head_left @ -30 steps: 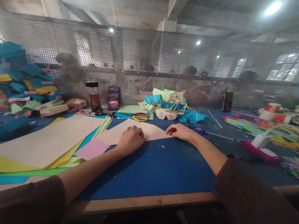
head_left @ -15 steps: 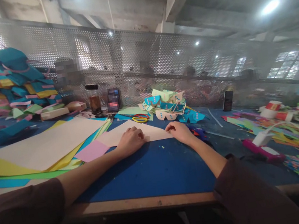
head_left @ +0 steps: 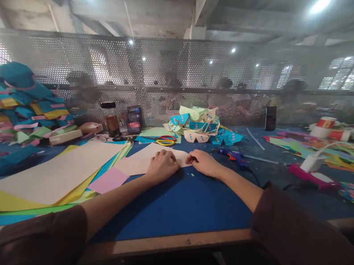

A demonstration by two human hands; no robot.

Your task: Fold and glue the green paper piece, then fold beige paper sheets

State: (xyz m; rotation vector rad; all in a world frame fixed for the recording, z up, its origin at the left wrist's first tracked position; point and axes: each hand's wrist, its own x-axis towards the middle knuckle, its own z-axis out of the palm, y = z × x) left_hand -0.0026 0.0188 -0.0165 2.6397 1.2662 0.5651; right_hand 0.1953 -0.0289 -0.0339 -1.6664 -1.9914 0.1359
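A pale pinkish sheet of paper lies on the blue table mat in front of me. My left hand rests on its right part with curled fingers, pressing it against the mat. At the sheet's right end, my right hand pinches the paper with bent fingers; the fingertips partly hide that edge. A smaller pink sheet lies left of my left hand. Just right of my right hand is a blue and orange glue gun. Scissors with yellow and red handles lie behind the sheet.
Large coloured sheets are stacked at left, with a tall heap of paper pieces behind. Dotted paper cutouts sit ahead. A jar, a phone, a magenta power strip and a mesh partition stand around.
My right hand has moved left, bringing the sheet's right end inward. My left hand has shifted slightly right, so the hands are closer together. More of the glue gun shows.
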